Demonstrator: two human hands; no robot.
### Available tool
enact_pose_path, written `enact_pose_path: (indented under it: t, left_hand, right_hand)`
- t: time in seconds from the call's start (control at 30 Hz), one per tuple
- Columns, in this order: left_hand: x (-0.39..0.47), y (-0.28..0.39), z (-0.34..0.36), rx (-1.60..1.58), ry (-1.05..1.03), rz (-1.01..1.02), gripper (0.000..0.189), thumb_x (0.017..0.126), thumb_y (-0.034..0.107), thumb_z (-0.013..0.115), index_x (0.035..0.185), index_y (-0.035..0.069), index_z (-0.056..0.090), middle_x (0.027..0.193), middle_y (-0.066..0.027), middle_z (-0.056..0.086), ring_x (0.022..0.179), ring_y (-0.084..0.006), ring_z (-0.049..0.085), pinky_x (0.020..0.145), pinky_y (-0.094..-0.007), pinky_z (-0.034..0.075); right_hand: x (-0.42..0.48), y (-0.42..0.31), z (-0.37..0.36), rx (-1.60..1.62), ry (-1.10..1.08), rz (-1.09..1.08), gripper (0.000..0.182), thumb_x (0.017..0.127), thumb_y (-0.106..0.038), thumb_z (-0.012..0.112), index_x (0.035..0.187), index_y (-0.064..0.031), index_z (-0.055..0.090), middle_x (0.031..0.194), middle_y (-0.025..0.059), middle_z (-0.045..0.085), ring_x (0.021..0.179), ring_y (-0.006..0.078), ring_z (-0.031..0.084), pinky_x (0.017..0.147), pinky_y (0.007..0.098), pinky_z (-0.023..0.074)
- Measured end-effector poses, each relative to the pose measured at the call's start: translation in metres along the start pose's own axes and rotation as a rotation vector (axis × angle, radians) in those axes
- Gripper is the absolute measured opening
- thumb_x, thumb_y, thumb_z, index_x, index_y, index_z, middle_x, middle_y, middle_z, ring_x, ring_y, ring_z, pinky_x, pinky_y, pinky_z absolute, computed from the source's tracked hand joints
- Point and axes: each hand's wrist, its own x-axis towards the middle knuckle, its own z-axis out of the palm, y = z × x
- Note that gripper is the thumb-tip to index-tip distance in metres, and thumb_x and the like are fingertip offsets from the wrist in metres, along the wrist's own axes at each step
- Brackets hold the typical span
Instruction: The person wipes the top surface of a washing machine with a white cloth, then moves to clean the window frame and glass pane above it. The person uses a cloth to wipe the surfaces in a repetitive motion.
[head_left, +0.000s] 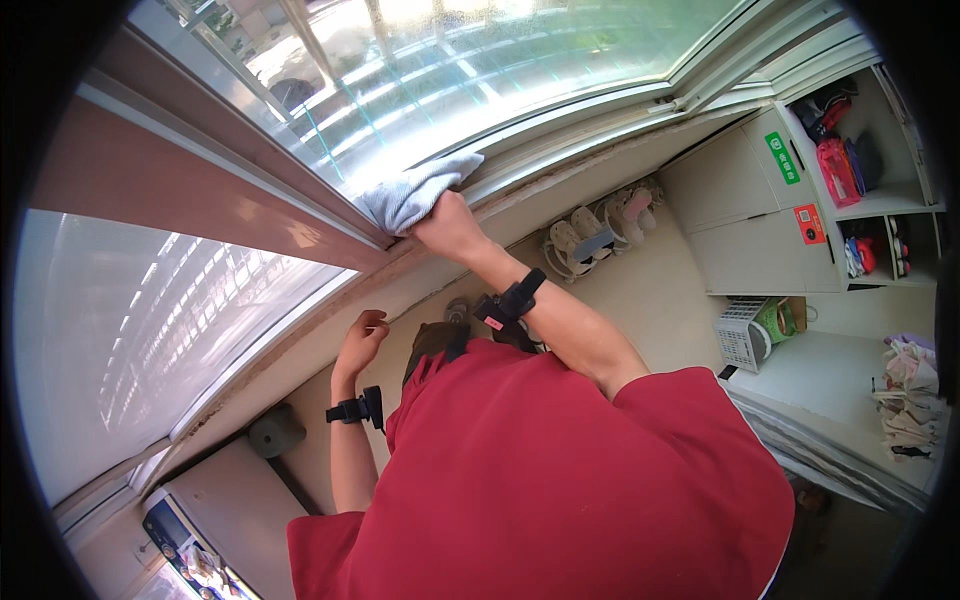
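My right hand (454, 229) grips a light blue-grey cloth (416, 193), pressed into the lower corner of the window, where the glass pane (450, 90) meets the brownish frame post (225, 184). One end of the cloth sticks out over the bottom rail. My left hand (364, 341) hangs beside the wall under the sill (315, 311), holding nothing, its fingers loosely bent and a little apart. Black bands with small devices circle both wrists.
Pale shoes (581, 236) stand on a rack along the wall. White cabinets (757, 217) with open shelves are on the right, above a grey plastic basket (742, 334). A rolled grey mat (277, 431) and a large white appliance-like box (232, 510) sit at lower left.
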Motion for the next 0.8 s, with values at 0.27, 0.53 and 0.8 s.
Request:
enact_pose_path:
  t: [0.27, 0.53, 0.8]
  left_hand:
    - [-0.084, -0.002, 0.047, -0.038, 0.156, -0.131, 0.035, 0.095, 0.016, 0.060, 0.125, -0.003, 0.059, 0.113, -0.0149, 0.069, 0.103, -0.0231, 0.066, 0.091, -0.0350, 0.051]
    - [-0.100, 0.027, 0.060, -0.065, 0.226, -0.192, 0.031, 0.097, 0.013, 0.058, 0.124, -0.003, 0.060, 0.111, -0.0128, 0.069, 0.105, -0.0208, 0.065, 0.093, -0.0329, 0.050]
    - [-0.035, 0.064, 0.042, 0.023, 0.154, 0.067, 0.028, 0.097, 0.014, 0.058, 0.120, -0.002, 0.062, 0.108, -0.0145, 0.069, 0.095, -0.0223, 0.068, 0.087, -0.0352, 0.054]
  right_hand:
    - [0.011, -0.019, -0.050, -0.494, 0.047, -0.041, 0.033, 0.082, -0.016, 0.062, 0.111, -0.0010, 0.054, 0.100, 0.0207, 0.062, 0.100, 0.0412, 0.057, 0.090, 0.0515, 0.0462]
    - [0.010, -0.012, -0.008, -0.275, -0.104, -0.431, 0.076, 0.070, -0.010, 0.082, 0.136, -0.0083, 0.045, 0.116, 0.0202, 0.049, 0.110, 0.0395, 0.050, 0.096, 0.0459, 0.0455]
    - [0.001, 0.002, -0.006, -0.373, -0.111, -0.481, 0.041, 0.069, -0.004, 0.073, 0.109, -0.0133, 0.067, 0.102, 0.0121, 0.061, 0.096, 0.0340, 0.061, 0.080, 0.0431, 0.0536]
